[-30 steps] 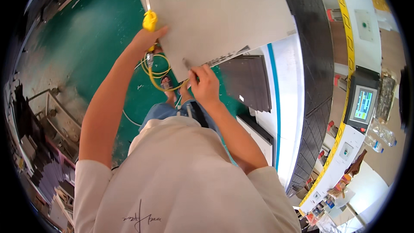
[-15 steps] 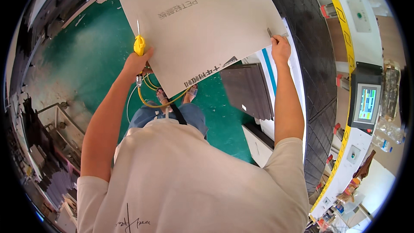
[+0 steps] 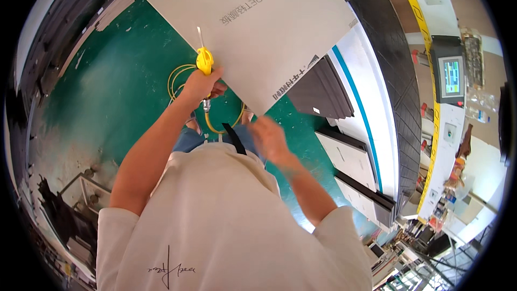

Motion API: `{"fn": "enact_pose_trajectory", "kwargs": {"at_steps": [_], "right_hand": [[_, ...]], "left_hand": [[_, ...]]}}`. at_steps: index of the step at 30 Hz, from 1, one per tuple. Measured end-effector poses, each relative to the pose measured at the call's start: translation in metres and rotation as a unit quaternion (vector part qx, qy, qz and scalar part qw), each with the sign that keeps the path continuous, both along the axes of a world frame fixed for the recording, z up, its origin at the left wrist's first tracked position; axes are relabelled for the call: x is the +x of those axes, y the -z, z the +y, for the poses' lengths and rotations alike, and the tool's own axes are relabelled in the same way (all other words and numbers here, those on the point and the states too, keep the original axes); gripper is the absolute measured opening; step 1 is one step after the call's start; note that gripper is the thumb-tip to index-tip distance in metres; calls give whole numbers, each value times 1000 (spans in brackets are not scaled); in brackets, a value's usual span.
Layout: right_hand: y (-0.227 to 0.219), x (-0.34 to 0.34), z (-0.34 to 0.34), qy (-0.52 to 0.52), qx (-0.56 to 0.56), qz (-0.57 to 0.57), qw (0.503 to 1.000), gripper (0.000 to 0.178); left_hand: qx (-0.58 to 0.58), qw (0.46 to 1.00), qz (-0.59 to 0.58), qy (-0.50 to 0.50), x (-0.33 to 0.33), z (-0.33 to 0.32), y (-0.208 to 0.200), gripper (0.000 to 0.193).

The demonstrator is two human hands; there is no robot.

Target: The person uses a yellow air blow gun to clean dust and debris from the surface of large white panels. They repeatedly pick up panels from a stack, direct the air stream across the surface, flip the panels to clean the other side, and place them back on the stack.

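My left hand [image 3: 197, 88] is closed around a yellow air blow gun [image 3: 204, 61], whose thin metal nozzle points away from me over the left edge of a large pale board [image 3: 291, 32]. From the gun's lower end a yellow air hose [image 3: 208, 121] loops down in front of my legs. The board lies flat with one corner toward me and dark printing along its edges. Close to that near corner is my right hand [image 3: 268, 139], smeared by motion. Whether it touches the board or holds anything cannot be made out.
Dark panels [image 3: 323, 91] are stacked right of the board's near corner, with white-faced panels [image 3: 347, 156] below them. Farther right run a dark patterned belt [image 3: 396, 70] and a machine side with a yellow strip [image 3: 435, 129] and a control screen [image 3: 451, 75]. Green floor [image 3: 129, 75] lies left.
My right hand has left the board's right edge, where it held a small thin tool, and come in to the near corner. My left hand has shifted right with the blow gun.
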State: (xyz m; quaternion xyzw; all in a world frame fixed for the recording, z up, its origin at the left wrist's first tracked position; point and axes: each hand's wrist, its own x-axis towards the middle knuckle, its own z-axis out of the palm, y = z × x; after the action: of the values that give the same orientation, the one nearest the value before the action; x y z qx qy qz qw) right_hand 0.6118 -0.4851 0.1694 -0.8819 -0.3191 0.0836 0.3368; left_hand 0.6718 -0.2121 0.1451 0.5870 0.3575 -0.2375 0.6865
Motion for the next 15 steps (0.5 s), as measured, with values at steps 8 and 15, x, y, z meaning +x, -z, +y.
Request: {"fn": "enact_pose_trajectory", "kwargs": {"at_steps": [8,15], "right_hand": [[2,-59,31,367,164,257,879,14],[-6,-44,41,514,307,308,739,21]], "left_hand": [[517,787,-241,236,-56,162,-44,46],[482,689,-117,528,-54,189,-110,28]]}}
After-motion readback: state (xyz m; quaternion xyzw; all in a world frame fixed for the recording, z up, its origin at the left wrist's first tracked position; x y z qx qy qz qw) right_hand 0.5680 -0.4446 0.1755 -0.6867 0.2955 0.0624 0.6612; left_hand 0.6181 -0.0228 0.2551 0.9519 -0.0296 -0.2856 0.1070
